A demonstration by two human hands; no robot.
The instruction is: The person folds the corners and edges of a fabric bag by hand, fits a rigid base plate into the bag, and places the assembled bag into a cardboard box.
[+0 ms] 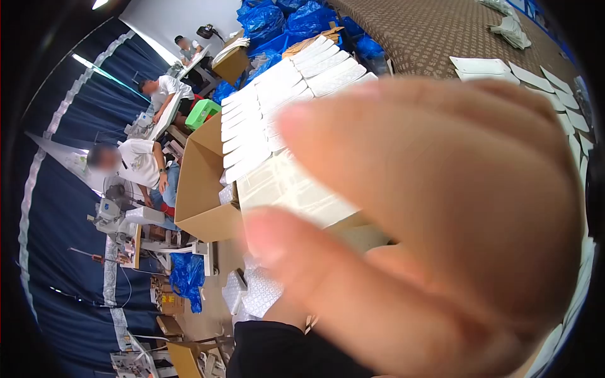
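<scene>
Very close to the camera, my right hand (435, 208) fills much of the right half of the view, blurred. Its thumb and fingers are spread apart, with nothing seen between them. Behind it, rows of white flat pieces with rounded ends (242, 135) lie overlapped on a table, beside a pale patterned sheet (287, 186). At the bottom is a black sleeve (271, 349). A bit of skin above it seems to belong to my left hand (287, 313), mostly hidden behind the right, so its fingers do not show.
An open cardboard box (201, 170) stands beside the table. Blue bags (261, 25) are piled at the back. More white pieces (479, 65) lie on a brown patterned surface (428, 38) at right. Several people sit at sewing machines, one a nearby person (142, 157).
</scene>
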